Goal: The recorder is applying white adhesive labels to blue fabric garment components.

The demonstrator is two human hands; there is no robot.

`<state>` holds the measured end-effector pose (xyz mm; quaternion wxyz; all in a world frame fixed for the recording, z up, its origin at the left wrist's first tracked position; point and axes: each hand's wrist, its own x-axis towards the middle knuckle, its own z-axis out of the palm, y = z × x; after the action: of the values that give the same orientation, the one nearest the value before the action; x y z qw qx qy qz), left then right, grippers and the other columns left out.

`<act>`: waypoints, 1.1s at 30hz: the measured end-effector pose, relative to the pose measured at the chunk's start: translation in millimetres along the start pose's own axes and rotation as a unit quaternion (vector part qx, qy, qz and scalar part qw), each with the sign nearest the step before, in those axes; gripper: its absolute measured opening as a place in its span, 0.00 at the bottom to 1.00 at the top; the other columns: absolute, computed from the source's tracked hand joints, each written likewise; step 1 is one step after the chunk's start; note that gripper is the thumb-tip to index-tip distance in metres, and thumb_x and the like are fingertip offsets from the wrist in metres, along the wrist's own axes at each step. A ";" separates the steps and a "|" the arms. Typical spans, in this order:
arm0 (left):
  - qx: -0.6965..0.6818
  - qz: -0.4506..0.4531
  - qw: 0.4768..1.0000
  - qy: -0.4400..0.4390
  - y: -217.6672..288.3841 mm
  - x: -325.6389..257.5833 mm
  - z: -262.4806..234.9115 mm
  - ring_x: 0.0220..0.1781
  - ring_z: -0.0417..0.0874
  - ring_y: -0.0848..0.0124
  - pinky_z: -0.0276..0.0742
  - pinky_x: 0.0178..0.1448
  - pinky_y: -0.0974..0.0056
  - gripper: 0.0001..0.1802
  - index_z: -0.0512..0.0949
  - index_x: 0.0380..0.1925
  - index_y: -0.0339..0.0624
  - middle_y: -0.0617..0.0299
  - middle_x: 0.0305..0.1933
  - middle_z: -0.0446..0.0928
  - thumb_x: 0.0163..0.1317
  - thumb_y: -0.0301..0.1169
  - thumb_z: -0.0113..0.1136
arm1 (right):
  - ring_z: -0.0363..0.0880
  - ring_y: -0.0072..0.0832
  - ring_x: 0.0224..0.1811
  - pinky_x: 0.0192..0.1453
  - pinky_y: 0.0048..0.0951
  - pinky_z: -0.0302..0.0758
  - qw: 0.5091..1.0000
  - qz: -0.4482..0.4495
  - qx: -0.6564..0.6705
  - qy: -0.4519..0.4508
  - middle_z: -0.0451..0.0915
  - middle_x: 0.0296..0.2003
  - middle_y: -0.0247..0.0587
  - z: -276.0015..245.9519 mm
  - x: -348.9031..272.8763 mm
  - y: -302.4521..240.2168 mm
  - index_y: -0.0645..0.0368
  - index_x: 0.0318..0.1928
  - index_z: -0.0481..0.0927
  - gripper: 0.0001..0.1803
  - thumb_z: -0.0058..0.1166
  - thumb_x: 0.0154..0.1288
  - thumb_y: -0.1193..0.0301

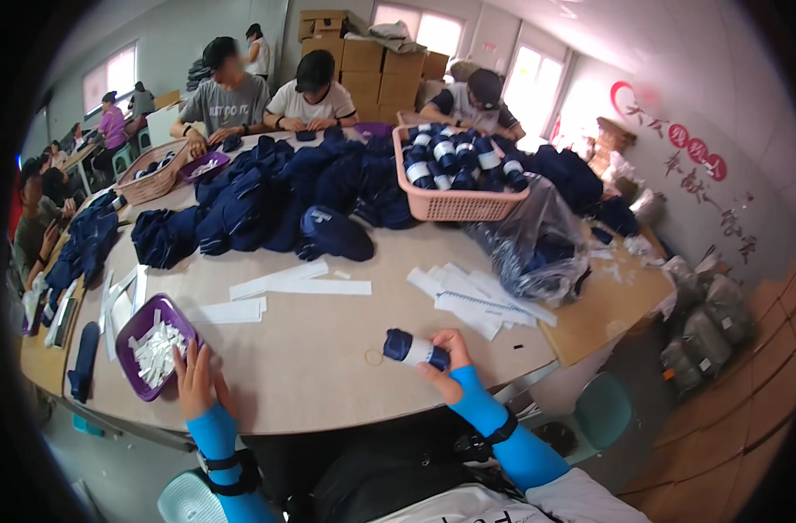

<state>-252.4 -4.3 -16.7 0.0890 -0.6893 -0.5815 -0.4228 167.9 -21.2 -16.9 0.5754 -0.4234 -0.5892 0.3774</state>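
Observation:
My right hand (449,359) is closed around a rolled navy cloth bundle (400,343) with a white paper band (419,351) about its middle. The bundle is held just above the near part of the table. A thin tan rubber band (374,356) lies to the left of it. My left hand (199,376) has its fingers stretched out, at the right side of a purple basket (142,322). Small white paper slips (158,356) fill that basket. Whether the left fingertips touch its rim, I cannot tell.
White paper strips (302,283) and printed sheets (485,301) lie mid-table. Beyond them are heaped navy cloths (258,187), a pink basket (459,205) of banded rolls and a clear plastic bag (537,253). Several people sit across the table. A green stool (603,410) stands at right.

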 end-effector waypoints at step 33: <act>-0.094 0.055 0.994 0.022 14.8 1.6 -3.5 0.65 0.82 0.44 0.77 0.69 0.48 0.20 0.82 0.54 0.38 0.47 0.59 0.84 0.61 0.16 0.64 | 0.76 0.40 0.69 0.72 0.41 0.77 0.593 -0.547 -0.586 0.076 0.74 0.70 0.50 -65.2 112.7 -368.8 0.62 0.73 0.69 0.29 0.52 0.79 0.62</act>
<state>-241.1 -9.8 -7.9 0.0600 -0.7158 -0.4985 -0.4854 211.4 -50.3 370.7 0.3447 -0.2942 -0.7585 -0.4684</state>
